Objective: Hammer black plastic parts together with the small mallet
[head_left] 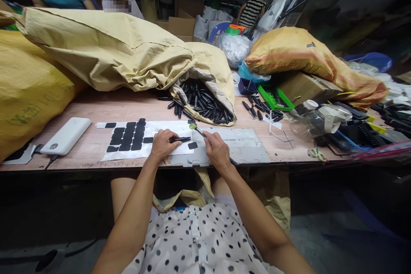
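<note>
My left hand (162,144) is closed on a slim black pen-like part (181,139) and holds it low over a white sheet (157,130). My right hand (217,150) grips the handle of a small hammer (199,130) with a yellow-green head, which is just above and right of the black part. Black rounded-square pads (128,136) stick in rows on the sheet's left side. A single pad (192,145) is near its right edge. Under and right of the sheet is a grey board (244,141). Whether the hammer touches anything is unclear.
A tan sack (105,51) spills many black parts (205,102) behind my hands. A white power bank (66,136) is at left. On the right are a green tray (275,97), a clear jug (321,120) and scissors (317,154). Several people are in the background.
</note>
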Demonstrator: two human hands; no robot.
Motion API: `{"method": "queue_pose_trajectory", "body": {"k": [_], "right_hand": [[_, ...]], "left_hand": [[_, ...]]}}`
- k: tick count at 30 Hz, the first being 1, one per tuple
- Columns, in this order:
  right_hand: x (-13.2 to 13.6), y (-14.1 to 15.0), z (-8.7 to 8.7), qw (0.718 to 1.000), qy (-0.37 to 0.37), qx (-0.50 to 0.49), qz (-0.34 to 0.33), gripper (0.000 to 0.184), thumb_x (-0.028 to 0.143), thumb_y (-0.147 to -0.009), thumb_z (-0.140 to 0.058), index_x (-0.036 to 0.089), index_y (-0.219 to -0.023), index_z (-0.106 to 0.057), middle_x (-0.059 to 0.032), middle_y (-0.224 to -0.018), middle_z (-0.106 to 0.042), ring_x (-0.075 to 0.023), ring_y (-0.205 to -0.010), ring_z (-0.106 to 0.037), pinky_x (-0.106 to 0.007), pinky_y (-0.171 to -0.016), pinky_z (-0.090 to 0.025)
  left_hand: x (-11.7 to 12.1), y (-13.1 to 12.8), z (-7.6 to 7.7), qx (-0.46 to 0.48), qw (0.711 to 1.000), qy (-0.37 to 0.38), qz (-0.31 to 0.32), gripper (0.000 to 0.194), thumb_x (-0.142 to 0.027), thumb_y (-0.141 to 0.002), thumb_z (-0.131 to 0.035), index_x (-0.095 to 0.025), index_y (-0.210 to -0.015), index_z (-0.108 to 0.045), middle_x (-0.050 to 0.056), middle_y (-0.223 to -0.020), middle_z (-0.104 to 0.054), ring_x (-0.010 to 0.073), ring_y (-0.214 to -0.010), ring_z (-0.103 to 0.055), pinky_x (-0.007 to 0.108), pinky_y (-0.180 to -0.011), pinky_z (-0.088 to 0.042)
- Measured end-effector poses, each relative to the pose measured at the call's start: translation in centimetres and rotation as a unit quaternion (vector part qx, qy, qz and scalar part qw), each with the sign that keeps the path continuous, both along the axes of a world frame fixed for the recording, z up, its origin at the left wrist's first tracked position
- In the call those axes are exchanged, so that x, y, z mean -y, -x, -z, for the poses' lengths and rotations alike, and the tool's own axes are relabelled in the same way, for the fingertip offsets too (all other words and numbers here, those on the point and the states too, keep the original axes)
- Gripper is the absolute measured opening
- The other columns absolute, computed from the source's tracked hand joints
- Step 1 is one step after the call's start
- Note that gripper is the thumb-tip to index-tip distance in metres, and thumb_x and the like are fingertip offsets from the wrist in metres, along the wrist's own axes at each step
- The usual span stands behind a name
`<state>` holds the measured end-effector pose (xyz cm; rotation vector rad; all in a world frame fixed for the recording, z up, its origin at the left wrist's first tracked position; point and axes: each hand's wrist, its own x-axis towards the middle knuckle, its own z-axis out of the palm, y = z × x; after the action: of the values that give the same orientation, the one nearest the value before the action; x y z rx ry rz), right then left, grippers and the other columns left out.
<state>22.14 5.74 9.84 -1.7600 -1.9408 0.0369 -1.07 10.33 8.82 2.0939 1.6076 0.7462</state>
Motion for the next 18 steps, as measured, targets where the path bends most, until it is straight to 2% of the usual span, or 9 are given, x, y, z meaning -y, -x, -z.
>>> {"method": "queue_pose_trajectory", "body": {"k": [5, 9, 12, 15, 18], "right_hand": [[-1.1, -1.5, 1.0, 0.995, 0.008, 0.097, 0.022, 0.032, 0.02, -0.099, -0.053, 0.029, -0.121, -0.074, -0.0065, -0.094, -0.063, -0.0221, -0.089, -0.055, -0.03, -0.075, -0.041], [-1.2, -1.6, 1.5, 0.994, 0.001, 0.108, 0.025, 0.03, 0.021, -0.099, -0.054, 0.029, -0.119, -0.074, -0.0072, -0.096, -0.063, -0.0232, -0.091, -0.051, -0.031, -0.077, -0.038], [-1.2, -1.3, 1.4, 0.994, 0.015, 0.107, 0.025, 0.029, 0.022, -0.099, -0.054, 0.028, -0.119, -0.074, -0.0076, -0.099, -0.064, -0.0237, -0.093, -0.05, -0.032, -0.077, -0.036], [-1.2, -1.1, 1.1, 0.994, 0.025, 0.108, 0.024, 0.028, 0.022, -0.099, -0.054, 0.028, -0.118, -0.073, -0.0082, -0.101, -0.064, -0.0241, -0.094, -0.051, -0.033, -0.077, -0.037], [-1.2, -1.0, 0.9, 0.993, 0.032, 0.107, 0.023, 0.028, 0.023, -0.099, -0.053, 0.028, -0.119, -0.073, -0.0087, -0.103, -0.064, -0.0246, -0.096, -0.052, -0.033, -0.078, -0.038]], "left_hand": [[0.2, -0.1, -0.2, -0.018, 1.0, -0.001, -0.001, 0.015, -0.034, -0.078, -0.076, -0.027, -0.091, -0.079, 0.003, -0.088, -0.072, 0.026, -0.092, -0.06, 0.038, -0.085, -0.047], [-0.1, 0.2, 0.0, -0.013, 1.0, -0.003, 0.006, 0.014, -0.036, -0.081, -0.073, -0.028, -0.091, -0.078, 0.002, -0.088, -0.072, 0.0257, -0.091, -0.06, 0.039, -0.085, -0.047], [0.0, 0.3, -0.5, 0.027, 0.999, -0.017, 0.018, 0.014, -0.037, -0.083, -0.07, -0.026, -0.09, -0.076, 0.003, -0.091, -0.073, 0.0256, -0.092, -0.059, 0.04, -0.088, -0.047], [1.9, 0.0, -1.6, 0.107, 0.994, -0.009, 0.033, 0.019, -0.038, -0.085, -0.065, -0.024, -0.093, -0.074, 0.005, -0.097, -0.074, 0.0248, -0.093, -0.06, 0.039, -0.089, -0.049], [5.5, -0.7, -2.4, 0.172, 0.975, 0.1, 0.099, 0.029, -0.044, -0.087, -0.061, -0.022, -0.101, -0.073, 0.004, -0.094, -0.073, 0.0221, -0.086, -0.061, 0.034, -0.081, -0.05]]}}
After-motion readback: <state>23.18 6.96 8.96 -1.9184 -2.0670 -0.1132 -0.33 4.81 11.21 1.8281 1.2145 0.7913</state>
